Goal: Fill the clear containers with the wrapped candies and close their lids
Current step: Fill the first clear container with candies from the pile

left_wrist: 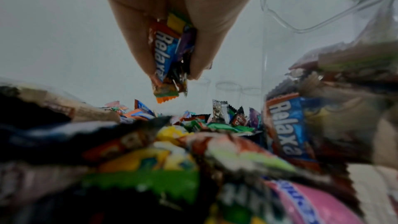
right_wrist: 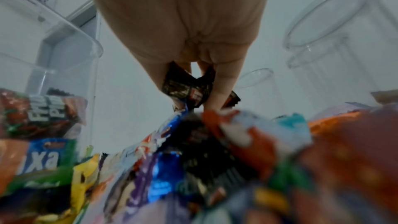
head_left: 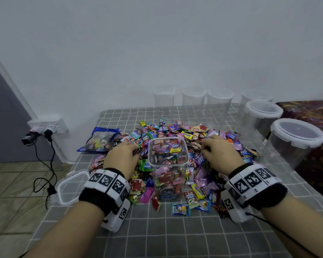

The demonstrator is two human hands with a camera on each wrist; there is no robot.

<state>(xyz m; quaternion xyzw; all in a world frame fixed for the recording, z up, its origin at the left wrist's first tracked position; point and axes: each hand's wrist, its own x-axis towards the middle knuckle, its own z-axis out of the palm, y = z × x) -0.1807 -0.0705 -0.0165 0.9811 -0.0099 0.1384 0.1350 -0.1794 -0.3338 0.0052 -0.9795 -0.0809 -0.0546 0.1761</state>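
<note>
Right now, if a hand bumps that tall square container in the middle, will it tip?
Probably not easily: the square container looks mostly full of candies, so bottom-weighted. Still, it is tall and narrow, lid off, and loose wrappers crowd its base, so a push near the rim might rock it.

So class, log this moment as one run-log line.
left hand: grips candies | right hand: grips candies | square container: part-filled, unlidded

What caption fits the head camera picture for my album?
Both hands, left hand and right hand, grab wrapped candies beside the half-full square container.
</note>
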